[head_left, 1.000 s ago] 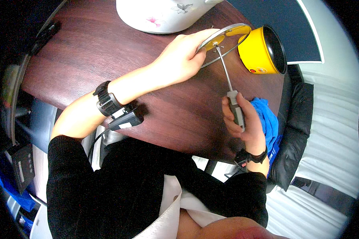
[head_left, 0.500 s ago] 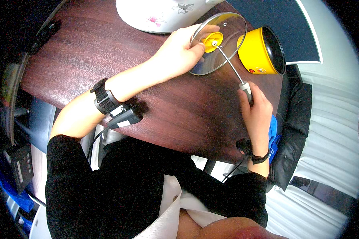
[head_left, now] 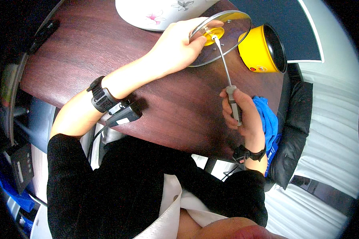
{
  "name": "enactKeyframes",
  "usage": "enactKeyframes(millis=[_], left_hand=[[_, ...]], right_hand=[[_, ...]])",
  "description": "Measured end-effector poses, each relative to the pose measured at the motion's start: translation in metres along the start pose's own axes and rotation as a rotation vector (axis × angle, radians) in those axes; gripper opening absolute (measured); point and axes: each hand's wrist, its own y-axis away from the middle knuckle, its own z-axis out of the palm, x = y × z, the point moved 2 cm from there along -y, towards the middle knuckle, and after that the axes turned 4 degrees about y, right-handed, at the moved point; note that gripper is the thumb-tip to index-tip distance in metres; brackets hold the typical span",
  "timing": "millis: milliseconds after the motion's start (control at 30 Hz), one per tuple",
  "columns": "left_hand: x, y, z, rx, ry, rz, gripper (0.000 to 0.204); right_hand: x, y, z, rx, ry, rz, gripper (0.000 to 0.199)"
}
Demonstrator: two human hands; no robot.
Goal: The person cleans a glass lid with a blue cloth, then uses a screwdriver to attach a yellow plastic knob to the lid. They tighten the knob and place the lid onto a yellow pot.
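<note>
- clear round glass lid with a silvery metal rim (head_left: 234,36): held tilted above the dark brown, wood-patterned table (head_left: 87,44), between the white vessel and the yellow pot.
- yellow round plastic-looking knob (head_left: 216,34): at the middle of the lid, partly seen through the glass.
- bare left hand (head_left: 179,44): closed on the lid at its left side, thumb by the knob, other fingers partly behind the glass.
- bare right hand (head_left: 245,109): fingers wrapped round the grey handle of a long metal-shafted screwdriver (head_left: 233,101), whose tip meets the middle of the knob.
- yellow cylindrical pot with a black inside (head_left: 254,52): just right of the lid; two small round marks near its base, one red, are too small to read.
- white smooth-sided vessel (head_left: 147,10): beyond the left hand, with pink and grey flower prints.
- black cabled box (head_left: 116,118): by the left wrist, bearing a plain-looking white label, its writing unreadable.
- crumpled blue cloth (head_left: 267,119): beside the right hand.
</note>
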Motion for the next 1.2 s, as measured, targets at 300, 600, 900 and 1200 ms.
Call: enactKeyframes(millis=[300,600,900,1200], left_hand=[[-0.003,0.0,0.002,0.019,0.094,-0.025,0.04],[-0.002,0.0,0.001,0.069,0.145,0.029,0.038],[0.003,0.0,0.0,-0.006,-0.152,0.026,0.04],[0.003,0.0,0.005,-0.008,-0.046,-0.031,0.04]], right_hand=[[-0.004,-0.005,-0.008,0.357,0.777,-0.321,0.024],[-0.032,0.009,0.001,0.575,1.462,-0.601,0.019],[0.004,-0.002,-0.003,-0.306,-0.45,0.265,0.05],[-0.003,0.003,-0.007,0.253,0.587,-0.113,0.033]])
